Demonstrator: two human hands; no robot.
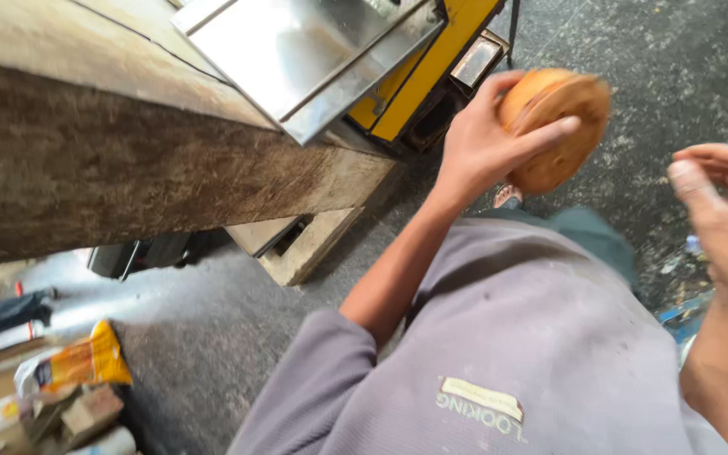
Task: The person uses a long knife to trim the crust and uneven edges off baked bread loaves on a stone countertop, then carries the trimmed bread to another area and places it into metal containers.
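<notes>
disc: orange-brown wood
machine: yellow, 12 o'clock
shirt: grey-lilac
bag: yellow, 8 o'clock
floor: grey speckled

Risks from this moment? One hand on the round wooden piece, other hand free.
1. The left hand alone holds the round wooden disc, gripped at its edge with thumb and fingers over bare floor; it could slip and drop.
2. The right hand is open and apart from the disc, so nothing backs up the grip.
3. The metal machine table edge juts out close beside the left hand; a swing could knock knuckles or disc against it.
</notes>
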